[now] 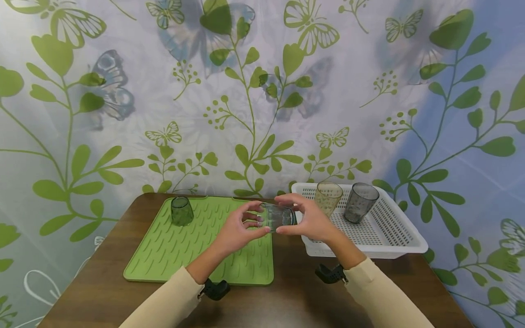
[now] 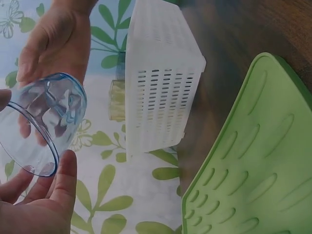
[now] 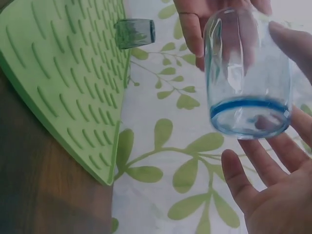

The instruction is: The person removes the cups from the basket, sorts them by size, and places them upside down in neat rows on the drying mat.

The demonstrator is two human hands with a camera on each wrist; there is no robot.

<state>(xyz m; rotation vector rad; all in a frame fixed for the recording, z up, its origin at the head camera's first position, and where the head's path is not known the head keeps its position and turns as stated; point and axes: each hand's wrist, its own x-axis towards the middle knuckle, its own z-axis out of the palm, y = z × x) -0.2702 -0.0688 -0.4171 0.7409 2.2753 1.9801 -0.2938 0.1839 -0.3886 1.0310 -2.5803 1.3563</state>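
Note:
A clear bluish drinking glass (image 1: 276,217) lies sideways in the air between my two hands. My left hand (image 1: 243,228) grips it near the rim, which shows in the left wrist view with the thumb and fingers around it (image 2: 29,141). At the base end is my right hand (image 1: 308,218), its fingers spread and fingertips right by the thick blue base (image 3: 251,114). A small green glass (image 1: 182,211) stands upside down at the back left of the green drying mat (image 1: 213,255).
A white plastic basket (image 1: 389,249) with slotted walls stands at the back right of the wooden table (image 1: 287,300). It holds a yellowish glass (image 1: 328,198) and a grey glass (image 1: 361,202). Behind the table hangs a leaf-patterned curtain (image 1: 246,114).

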